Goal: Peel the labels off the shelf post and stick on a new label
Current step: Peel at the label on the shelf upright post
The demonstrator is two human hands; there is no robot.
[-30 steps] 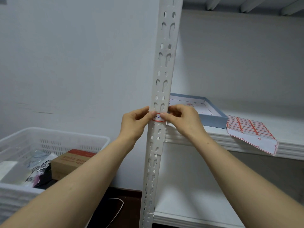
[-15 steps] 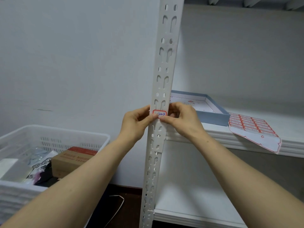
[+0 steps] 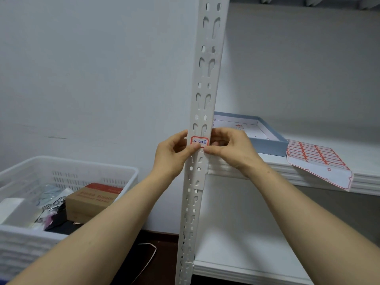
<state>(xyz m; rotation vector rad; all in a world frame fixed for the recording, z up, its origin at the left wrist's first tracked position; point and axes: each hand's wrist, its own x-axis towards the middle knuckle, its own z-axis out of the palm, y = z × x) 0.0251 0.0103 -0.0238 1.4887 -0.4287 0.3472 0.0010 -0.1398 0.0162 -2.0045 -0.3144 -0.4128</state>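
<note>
- The white shelf post (image 3: 202,99) runs from the top of the frame down to the bottom centre, leaning slightly, with rows of slots punched along it.
- A red-bordered label (image 3: 199,141) with blue handwriting lies flat on the front of the post, just above centre frame.
- The left hand (image 3: 172,155) grips the post from the left of the frame. Its thumb tip presses the label's lower left edge and its fingers curl in beside the post.
- The right hand (image 3: 232,151) grips the post from the other side. Its thumb tip is on the label's lower right corner and its fingers are curled against the post's edge.
- The two thumb tips nearly meet under the label.
- On the shelf (image 3: 287,175) at the right of the frame sits a shallow blue box (image 3: 267,144), partly hidden behind the post.
- Just right of the box, a label sheet (image 3: 320,161) hangs over the shelf's front edge.
- At the lower left of the frame, a white basket (image 3: 61,169) holds a cardboard box (image 3: 92,199) and some packets.
</note>
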